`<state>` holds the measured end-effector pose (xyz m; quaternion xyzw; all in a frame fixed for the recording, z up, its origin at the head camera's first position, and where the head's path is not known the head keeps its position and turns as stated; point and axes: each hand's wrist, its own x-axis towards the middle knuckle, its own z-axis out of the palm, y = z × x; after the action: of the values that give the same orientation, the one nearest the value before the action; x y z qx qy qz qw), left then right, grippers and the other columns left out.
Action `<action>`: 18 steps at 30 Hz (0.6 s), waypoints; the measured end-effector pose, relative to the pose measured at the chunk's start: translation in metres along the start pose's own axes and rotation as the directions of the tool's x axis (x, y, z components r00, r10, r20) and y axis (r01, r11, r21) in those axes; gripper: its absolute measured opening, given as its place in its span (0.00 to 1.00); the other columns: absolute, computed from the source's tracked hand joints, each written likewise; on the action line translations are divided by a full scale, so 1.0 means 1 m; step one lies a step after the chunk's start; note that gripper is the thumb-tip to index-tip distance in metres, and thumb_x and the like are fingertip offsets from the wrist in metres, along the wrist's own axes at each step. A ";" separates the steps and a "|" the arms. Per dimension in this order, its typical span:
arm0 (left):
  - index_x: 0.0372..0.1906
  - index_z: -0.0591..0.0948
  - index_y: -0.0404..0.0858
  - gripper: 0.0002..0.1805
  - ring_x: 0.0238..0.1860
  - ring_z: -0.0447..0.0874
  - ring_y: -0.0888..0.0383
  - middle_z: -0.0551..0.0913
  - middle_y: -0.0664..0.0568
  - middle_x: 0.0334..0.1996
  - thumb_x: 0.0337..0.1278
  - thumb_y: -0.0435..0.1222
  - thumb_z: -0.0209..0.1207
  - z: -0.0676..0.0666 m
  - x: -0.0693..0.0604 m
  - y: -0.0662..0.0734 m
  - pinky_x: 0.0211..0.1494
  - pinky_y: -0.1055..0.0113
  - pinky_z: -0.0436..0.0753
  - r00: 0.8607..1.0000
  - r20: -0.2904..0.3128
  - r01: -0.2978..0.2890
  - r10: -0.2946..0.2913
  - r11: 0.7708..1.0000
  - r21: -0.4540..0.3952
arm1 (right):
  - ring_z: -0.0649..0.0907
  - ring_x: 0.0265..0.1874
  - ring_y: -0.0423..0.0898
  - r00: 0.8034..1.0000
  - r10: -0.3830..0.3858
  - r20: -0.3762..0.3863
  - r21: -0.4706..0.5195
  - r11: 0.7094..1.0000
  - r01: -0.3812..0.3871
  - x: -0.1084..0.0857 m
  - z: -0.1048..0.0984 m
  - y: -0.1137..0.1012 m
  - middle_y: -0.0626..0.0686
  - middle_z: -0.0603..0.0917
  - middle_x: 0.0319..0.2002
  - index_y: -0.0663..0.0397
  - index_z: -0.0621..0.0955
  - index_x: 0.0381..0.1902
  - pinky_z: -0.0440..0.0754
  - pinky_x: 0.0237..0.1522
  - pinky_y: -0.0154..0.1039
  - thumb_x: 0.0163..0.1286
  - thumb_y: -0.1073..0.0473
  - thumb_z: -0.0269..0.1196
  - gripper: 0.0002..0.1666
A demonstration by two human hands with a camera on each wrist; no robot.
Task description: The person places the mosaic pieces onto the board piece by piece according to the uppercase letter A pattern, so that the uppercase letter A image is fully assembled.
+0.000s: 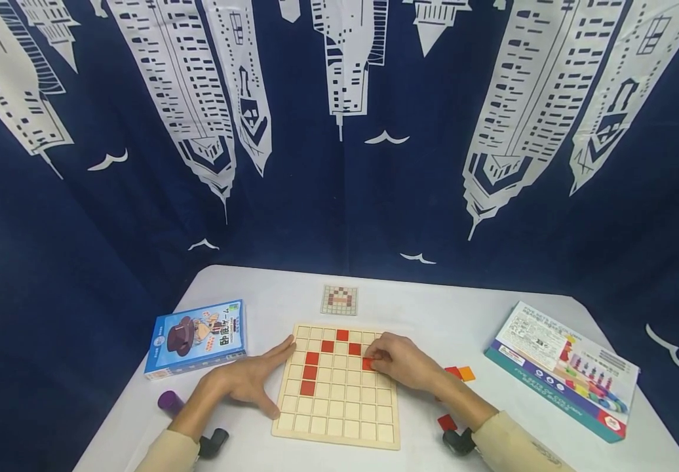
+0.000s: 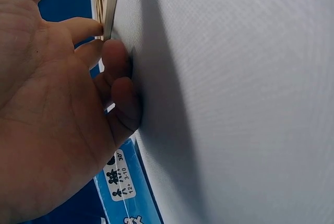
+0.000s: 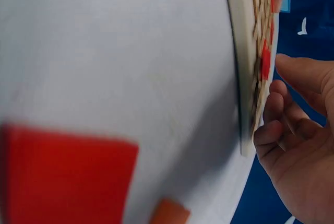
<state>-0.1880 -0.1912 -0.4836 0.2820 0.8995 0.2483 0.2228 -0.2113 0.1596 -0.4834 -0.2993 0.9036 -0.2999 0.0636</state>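
The left hand (image 1: pixel 245 380), spread wide, is at the left edge of the wooden board (image 1: pixel 351 429). The right hand (image 1: pixel 406 361) is at a red tile (image 1: pixel 367 364), far right on the board; I can't tell if it pinches. That tile seems to be going in; next, it likely needs to lie flat.

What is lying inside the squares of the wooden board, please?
Six red tiles are fully visible; a seventh shows at the right hand. Other visible squares look bare. The hand hides a few squares near the right edge of the wooden board; their contents cannot be seen.
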 end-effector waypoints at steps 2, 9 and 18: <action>0.73 0.46 0.45 0.70 0.71 0.44 0.51 0.35 0.55 0.73 0.17 0.58 0.73 0.000 0.000 0.000 0.68 0.50 0.55 1.000 -0.001 -0.002 0.002 1.000 0.000 | 0.75 0.31 0.37 1.000 0.002 0.016 0.007 1.000 -0.002 -0.005 -0.005 0.000 0.39 0.78 0.33 0.43 0.82 0.41 0.76 0.34 0.31 0.59 0.59 0.65 0.11; 0.73 0.46 0.44 0.70 0.71 0.44 0.50 0.35 0.54 0.73 0.18 0.57 0.73 0.000 -0.002 0.003 0.68 0.50 0.55 1.000 -0.004 -0.012 0.012 1.000 0.009 | 0.76 0.31 0.38 0.996 0.007 0.084 0.008 1.000 -0.008 -0.027 -0.024 0.004 0.39 0.80 0.34 0.42 0.83 0.41 0.76 0.34 0.31 0.60 0.59 0.64 0.11; 0.73 0.47 0.42 0.69 0.70 0.45 0.49 0.36 0.52 0.73 0.19 0.56 0.73 -0.002 -0.003 0.005 0.67 0.49 0.55 1.000 -0.003 -0.015 0.015 1.000 0.003 | 0.76 0.29 0.38 0.977 0.057 0.206 0.094 0.993 -0.078 -0.067 -0.048 0.022 0.41 0.81 0.31 0.44 0.82 0.38 0.75 0.31 0.32 0.55 0.59 0.68 0.11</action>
<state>-0.1847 -0.1903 -0.4789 0.2889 0.8981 0.2489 0.2192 -0.1827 0.2368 -0.4617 -0.2940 0.8855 -0.3111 0.1808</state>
